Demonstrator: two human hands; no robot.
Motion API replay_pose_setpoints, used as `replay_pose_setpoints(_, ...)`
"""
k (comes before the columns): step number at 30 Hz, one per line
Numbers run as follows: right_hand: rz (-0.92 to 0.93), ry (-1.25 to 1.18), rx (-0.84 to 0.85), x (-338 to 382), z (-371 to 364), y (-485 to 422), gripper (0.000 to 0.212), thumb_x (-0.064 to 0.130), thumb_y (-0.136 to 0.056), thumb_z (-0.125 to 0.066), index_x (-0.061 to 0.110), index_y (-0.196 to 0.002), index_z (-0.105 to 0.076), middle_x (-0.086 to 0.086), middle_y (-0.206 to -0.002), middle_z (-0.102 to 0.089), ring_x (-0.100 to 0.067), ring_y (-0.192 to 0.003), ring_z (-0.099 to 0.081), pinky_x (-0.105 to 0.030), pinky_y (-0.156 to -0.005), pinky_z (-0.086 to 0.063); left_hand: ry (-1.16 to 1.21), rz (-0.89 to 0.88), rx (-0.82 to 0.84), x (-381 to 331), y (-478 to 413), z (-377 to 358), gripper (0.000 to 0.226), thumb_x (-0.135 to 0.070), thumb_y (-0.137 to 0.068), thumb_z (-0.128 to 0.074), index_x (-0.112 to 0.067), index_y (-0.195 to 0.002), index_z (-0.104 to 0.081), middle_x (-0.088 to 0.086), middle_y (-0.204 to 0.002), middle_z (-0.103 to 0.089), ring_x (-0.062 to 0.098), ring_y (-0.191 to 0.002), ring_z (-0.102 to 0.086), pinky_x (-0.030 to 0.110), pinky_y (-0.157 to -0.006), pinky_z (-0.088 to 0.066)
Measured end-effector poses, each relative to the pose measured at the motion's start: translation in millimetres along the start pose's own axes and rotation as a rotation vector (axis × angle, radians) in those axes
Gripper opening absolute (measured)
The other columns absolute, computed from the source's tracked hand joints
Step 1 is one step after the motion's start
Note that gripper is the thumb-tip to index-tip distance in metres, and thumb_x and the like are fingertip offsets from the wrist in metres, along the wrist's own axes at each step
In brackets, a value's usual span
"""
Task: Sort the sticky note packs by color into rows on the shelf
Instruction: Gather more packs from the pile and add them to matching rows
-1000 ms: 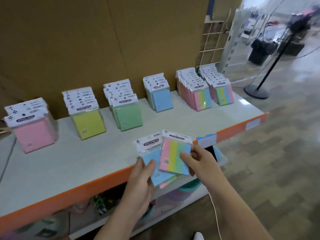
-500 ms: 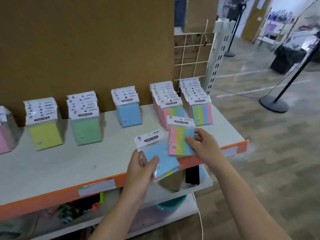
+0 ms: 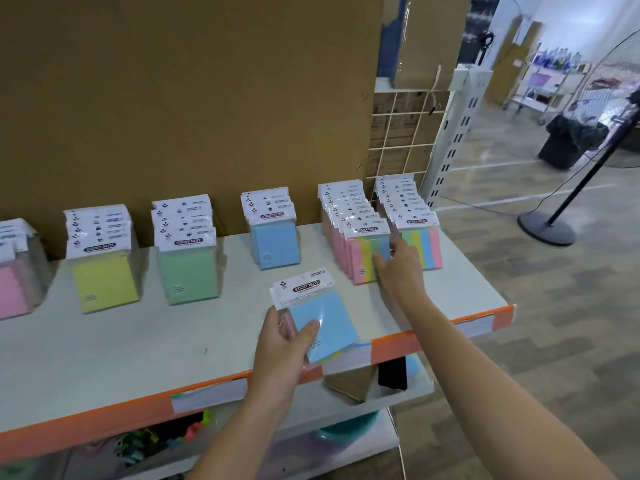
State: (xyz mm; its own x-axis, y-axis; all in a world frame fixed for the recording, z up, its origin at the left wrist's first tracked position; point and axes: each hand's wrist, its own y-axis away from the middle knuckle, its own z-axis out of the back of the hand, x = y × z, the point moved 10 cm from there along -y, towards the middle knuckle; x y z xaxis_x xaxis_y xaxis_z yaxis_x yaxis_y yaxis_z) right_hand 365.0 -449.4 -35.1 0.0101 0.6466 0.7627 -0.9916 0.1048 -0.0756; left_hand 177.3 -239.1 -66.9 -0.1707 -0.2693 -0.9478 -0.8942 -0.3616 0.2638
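My left hand [image 3: 284, 344] grips a small stack of sticky note packs over the shelf's front edge, a blue pack [image 3: 323, 323] on top and another striped one showing beneath it. My right hand [image 3: 398, 266] reaches to the back right and holds a multicolour striped pack [image 3: 365, 258] at the front of the left multicolour row [image 3: 343, 209]. A second multicolour row [image 3: 420, 233] stands just to its right. Rows of blue packs [image 3: 275, 244], green packs [image 3: 188, 271], yellow packs [image 3: 104, 278] and pink packs [image 3: 12, 289] line the white shelf [image 3: 138, 344].
Brown cardboard backs the shelf. A wire grid [image 3: 398, 133] and a white slotted upright [image 3: 446, 140] stand at the right end. A lower shelf [image 3: 388, 389] holds a brown box and dark items. A fan stand base [image 3: 545, 226] sits on the floor to the right.
My right hand has carried the striped pack from beside the left hand back to the front of the left multicolour row. The left hand keeps its stack; the camera has moved closer.
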Motion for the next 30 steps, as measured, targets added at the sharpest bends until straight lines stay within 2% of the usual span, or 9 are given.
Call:
replay_pose_setpoints(4,-0.090,-0.034,-0.055,-2,5,26,0.054,0.026,-0.094,-0.066,0.003,-0.137,-0.045,-0.015,-0.132,-0.047,-0.030,-0.109,-0.058,-0.032,-0.094,-0.043,-0.010,-0.016,0.020,1,-8,11,0.036,-0.012,-0.089,-0.071,-0.036,-0.113,-0.059,-0.014,-0.106,-0.073,0.007,-0.096,-0.071,0.028,-0.071,-0.059)
replay_pose_setpoints(7,-0.016,-0.045,-0.040,11,5,55,0.030,0.028,-0.095,-0.064,0.009,-0.118,-0.062,-0.005,-0.110,-0.061,-0.017,-0.097,-0.058,-0.023,-0.083,-0.037,-0.007,-0.043,0.024,-1,-14,18,0.036,-0.012,-0.087,-0.073,-0.035,-0.111,-0.060,-0.013,-0.105,-0.074,0.007,-0.092,-0.072,0.026,-0.065,-0.057)
replay_pose_setpoints(10,0.057,-0.121,0.183,26,-17,83,0.017,0.031,-0.096,-0.060,0.018,-0.087,-0.068,0.003,-0.081,-0.069,-0.012,-0.076,-0.062,-0.029,-0.070,-0.045,-0.002,-0.044,0.002,0,-17,23,0.042,-0.008,-0.084,-0.075,-0.034,-0.113,-0.059,-0.012,-0.107,-0.074,0.009,-0.095,-0.072,0.037,-0.076,-0.061)
replay_pose_setpoints(13,0.131,-0.237,0.417,46,-40,104,0.010,0.026,-0.092,-0.067,0.017,-0.092,-0.069,0.011,-0.075,-0.067,-0.002,-0.065,-0.057,-0.015,-0.063,-0.045,-0.048,-0.101,-0.035,-11,-18,28,0.048,-0.007,-0.079,-0.079,-0.031,-0.115,-0.057,-0.006,-0.109,-0.073,0.013,-0.096,-0.072,0.041,-0.082,-0.060)
replay_pose_setpoints(16,0.153,-0.254,0.552,55,-61,105,0.010,0.019,-0.085,-0.075,0.021,-0.090,-0.067,0.017,-0.067,-0.060,0.005,-0.058,-0.053,-0.011,-0.058,-0.045,-0.119,-0.159,-0.111,-21,-17,37,0.048,-0.012,-0.079,-0.081,-0.030,-0.115,-0.056,-0.008,-0.108,-0.072,0.010,-0.096,-0.070,0.035,-0.082,-0.058)
replay_pose_setpoints(19,0.135,-0.310,0.505,63,-68,87,0.010,0.018,-0.086,-0.074,0.022,-0.088,-0.065,0.008,-0.080,-0.067,-0.001,-0.066,-0.060,-0.015,-0.059,-0.047,-0.156,-0.218,-0.187,-31,-12,57,0.033,-0.013,-0.088,-0.071,-0.035,-0.109,-0.057,-0.017,-0.102,-0.072,-0.006,-0.089,-0.067,0.012,-0.071,-0.052)
replay_pose_setpoints(21,0.116,-0.330,0.466,70,-77,71,0.009,0.018,-0.089,-0.070,0.020,-0.089,-0.062,0.001,-0.083,-0.066,-0.008,-0.068,-0.059,-0.019,-0.057,-0.044,-0.157,-0.208,-0.250,-31,-11,75,0.028,-0.009,-0.094,-0.061,-0.033,-0.106,-0.057,-0.015,-0.101,-0.070,-0.012,-0.082,-0.065,0.004,-0.063,-0.047)
replay_pose_setpoints(27,0.130,-0.296,0.374,96,-110,27,0.011,0.014,-0.093,-0.064,0.014,-0.091,-0.054,0.007,-0.081,-0.056,0.001,-0.068,-0.052,-0.007,-0.048,-0.040,-0.142,-0.135,-0.291,-20,-5,94,0.033,0.000,-0.095,-0.056,-0.032,-0.105,-0.057,-0.012,-0.103,-0.070,-0.004,-0.084,-0.069,0.009,-0.061,-0.050)
replay_pose_setpoints(30,0.185,-0.190,0.343,109,-123,15,0.013,0.016,-0.092,-0.065,0.013,-0.099,-0.055,0.004,-0.088,-0.059,-0.013,-0.078,-0.057,-0.014,-0.060,-0.046,-0.147,-0.124,-0.318,-18,-3,99,0.033,0.000,-0.094,-0.057,-0.031,-0.104,-0.057,-0.008,-0.104,-0.071,0.000,-0.087,-0.069,0.011,-0.063,-0.051)
